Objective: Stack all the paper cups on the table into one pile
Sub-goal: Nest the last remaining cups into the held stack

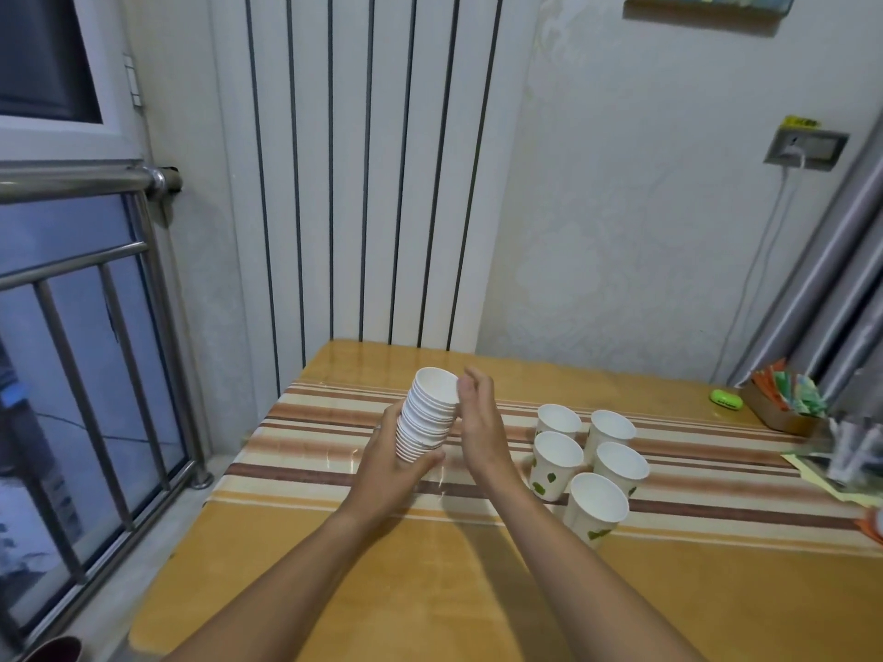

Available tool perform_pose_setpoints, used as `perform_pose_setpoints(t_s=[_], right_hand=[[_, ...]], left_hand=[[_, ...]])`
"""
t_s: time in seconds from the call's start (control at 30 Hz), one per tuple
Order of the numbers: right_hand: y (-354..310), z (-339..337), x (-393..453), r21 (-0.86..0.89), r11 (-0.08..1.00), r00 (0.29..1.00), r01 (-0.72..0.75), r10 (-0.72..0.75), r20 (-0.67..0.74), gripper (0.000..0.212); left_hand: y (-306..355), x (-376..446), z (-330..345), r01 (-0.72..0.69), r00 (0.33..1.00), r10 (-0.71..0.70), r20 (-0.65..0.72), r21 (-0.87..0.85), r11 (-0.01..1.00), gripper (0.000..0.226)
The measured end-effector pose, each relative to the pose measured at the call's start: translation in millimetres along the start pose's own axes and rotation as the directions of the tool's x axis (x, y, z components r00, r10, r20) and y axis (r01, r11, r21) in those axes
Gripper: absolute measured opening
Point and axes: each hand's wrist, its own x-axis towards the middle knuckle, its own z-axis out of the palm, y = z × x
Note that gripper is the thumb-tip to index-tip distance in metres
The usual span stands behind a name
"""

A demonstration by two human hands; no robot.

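**Stack in left hand, five loose cups to the right**

Left hand (389, 463) wraps fingers around the base of a tilted stack of white paper cups (427, 413), held above the yellow table with striped cloth (334, 542). Right hand (478, 422) has flat, extended fingers beside the stack's rim, gripping nothing. Five loose white cups with green leaf print (590, 463) stand upright in a cluster just right of it. A green case (725, 398) and a cardboard box of coloured packets (783, 403) lie beyond.

The nested stack of white paper cups (427, 415) is plain white along its rims. The five loose white paper cups (590, 465) have green leafy blotches on their sides. The glossy wooden table (363, 580) is honey-orange, with a brown, cream and tan striped runner (707, 489) across it. The small oval case (725, 398) is lime green.
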Motion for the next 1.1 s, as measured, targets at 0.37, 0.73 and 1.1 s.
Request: perform_pose_setpoints(t_s=[0.37, 0.73, 1.1], right_hand=[[54.9, -80.9, -5.6, -0.756, 0.547, 0.871, -0.360, -0.092, -0.482, 0.051], [56.8, -91.9, -5.6, -0.805, 0.465, 0.911, -0.368, 0.006, -0.413, 0.059], [-11.3, -67.9, -4.3, -0.323, 0.922, 0.787, 0.213, -0.358, -0.503, 0.049]], left_hand=[[18.7, -16.9, 45.3, -0.012, 0.996, 0.016, 0.085, -0.039, 0.999, 0.074], [15.9, -17.9, 41.0, -0.019, 0.999, 0.018, 0.048, 0.020, 1.000, 0.069], [10.5, -13.7, 34.3, -0.035, 0.998, 0.030, 0.050, 0.099, 0.994, 0.074]])
